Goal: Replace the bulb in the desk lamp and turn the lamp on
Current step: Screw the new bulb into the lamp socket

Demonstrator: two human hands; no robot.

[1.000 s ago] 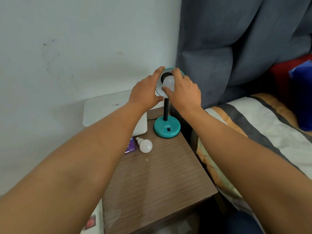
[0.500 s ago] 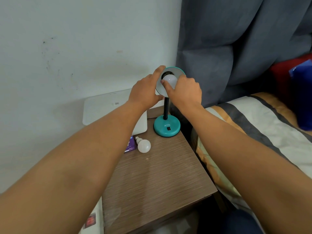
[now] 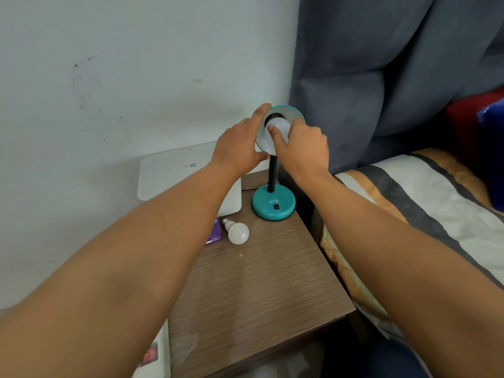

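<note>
A teal desk lamp stands at the back of a wooden bedside table, its shade tipped toward me. A white bulb sits in the shade's socket, unlit. My left hand grips the left rim of the shade, index finger over the top. My right hand holds the bulb, with the thumb across its front. A second white bulb lies on the table left of the lamp base. A black switch is on the base.
A white flat box leans against the wall behind the table. A purple card lies beside the loose bulb. A bed with a striped cover and a grey curtain are to the right.
My right hand has turned around the bulb, and the thumb now lies across its front. The left hand keeps its grip on the shade. The loose bulb has not moved.
</note>
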